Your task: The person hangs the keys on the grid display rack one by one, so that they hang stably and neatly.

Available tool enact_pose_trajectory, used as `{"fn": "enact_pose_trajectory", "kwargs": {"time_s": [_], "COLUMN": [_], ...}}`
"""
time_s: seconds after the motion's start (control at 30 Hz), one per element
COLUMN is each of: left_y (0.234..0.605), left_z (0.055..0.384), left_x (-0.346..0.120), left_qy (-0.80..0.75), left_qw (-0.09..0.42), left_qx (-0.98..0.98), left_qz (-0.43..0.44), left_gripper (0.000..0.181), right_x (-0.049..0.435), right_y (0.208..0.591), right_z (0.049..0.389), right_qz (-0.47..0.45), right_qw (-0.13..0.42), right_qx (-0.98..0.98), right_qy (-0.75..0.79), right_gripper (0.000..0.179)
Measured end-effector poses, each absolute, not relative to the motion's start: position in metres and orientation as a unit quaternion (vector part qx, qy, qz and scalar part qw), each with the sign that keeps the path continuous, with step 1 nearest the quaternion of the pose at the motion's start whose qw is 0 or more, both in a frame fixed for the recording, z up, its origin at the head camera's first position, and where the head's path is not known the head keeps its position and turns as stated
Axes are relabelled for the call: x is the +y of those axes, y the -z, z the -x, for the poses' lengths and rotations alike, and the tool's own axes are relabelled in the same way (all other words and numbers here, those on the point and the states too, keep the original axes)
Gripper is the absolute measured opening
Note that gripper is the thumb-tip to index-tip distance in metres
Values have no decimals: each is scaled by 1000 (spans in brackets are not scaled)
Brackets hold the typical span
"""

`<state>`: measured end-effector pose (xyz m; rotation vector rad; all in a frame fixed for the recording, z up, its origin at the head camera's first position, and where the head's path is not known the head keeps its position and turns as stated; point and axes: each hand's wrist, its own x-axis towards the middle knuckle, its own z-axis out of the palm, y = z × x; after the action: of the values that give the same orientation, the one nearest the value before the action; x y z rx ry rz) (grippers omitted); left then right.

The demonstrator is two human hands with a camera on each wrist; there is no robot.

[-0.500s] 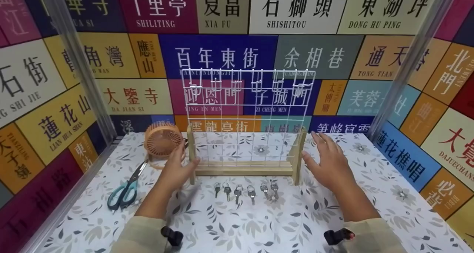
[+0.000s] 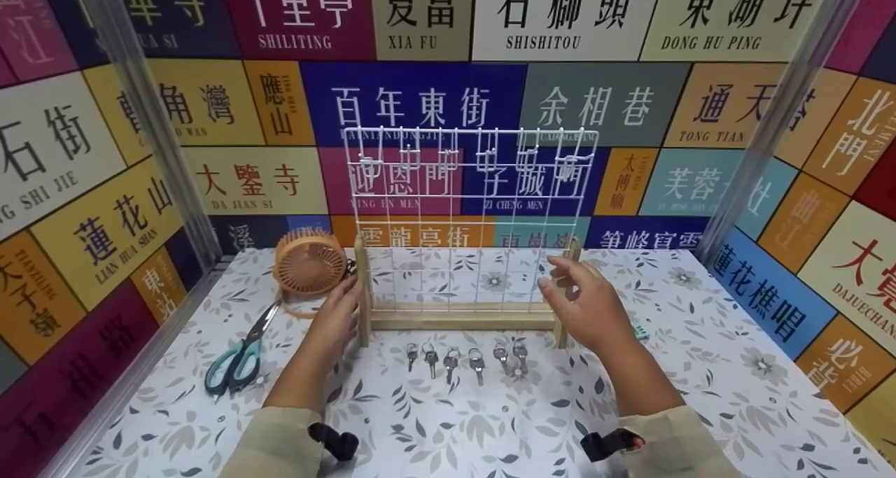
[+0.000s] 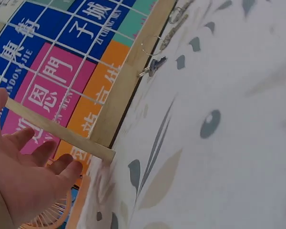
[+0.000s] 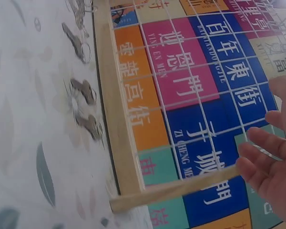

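Note:
A white wire grid rack (image 2: 462, 222) with several hooks along its upper part stands upright in a wooden base (image 2: 462, 320). My left hand (image 2: 336, 317) is at the left wooden post (image 2: 363, 292); in the left wrist view its fingers (image 3: 62, 167) are loosely bent with nothing between them. At the other end, my right hand (image 2: 588, 303) is in front of the right post (image 2: 561, 327), partly covering it. The right wrist view shows its fingers (image 4: 260, 152) relaxed beside the post. Several keys (image 2: 477, 364) with rings lie in a row before the base.
An orange fan (image 2: 309, 262) stands left of the rack. Scissors (image 2: 234, 366) with teal and dark handles lie nearer on the left. A small green item (image 2: 640, 332) shows beside the right forearm. The flowered tabletop (image 2: 448, 429) meets a wall of coloured signs (image 2: 413, 100).
My right hand has moved left, from outside the right post to in front of it. The left hand has shifted slightly, its thumb no longer showing across the left post. The keys have not moved.

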<state>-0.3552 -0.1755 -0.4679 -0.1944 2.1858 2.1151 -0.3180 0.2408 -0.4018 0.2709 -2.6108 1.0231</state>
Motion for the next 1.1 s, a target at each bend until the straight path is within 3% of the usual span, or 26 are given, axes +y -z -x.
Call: {"fn": "enact_pose_trajectory", "kwargs": {"time_s": [0.3, 0.6, 1.1], "left_y": [483, 488, 498], "left_z": [359, 355, 355], "left_x": [-178, -175, -179], "left_qy": [-741, -761, -784], "left_qw": [77, 70, 65], "left_qx": [663, 643, 616], "left_qz": [71, 52, 34], "left_gripper": [69, 60, 58], "right_x": [225, 216, 219], "right_y": [423, 458, 484], "right_z": [332, 342, 341], "right_qz": [-64, -72, -51], "right_qw": [61, 11, -60], "right_qx": [-899, -886, -896], "right_qy": [-429, -458, -437], "right_gripper": [62, 37, 30]}}
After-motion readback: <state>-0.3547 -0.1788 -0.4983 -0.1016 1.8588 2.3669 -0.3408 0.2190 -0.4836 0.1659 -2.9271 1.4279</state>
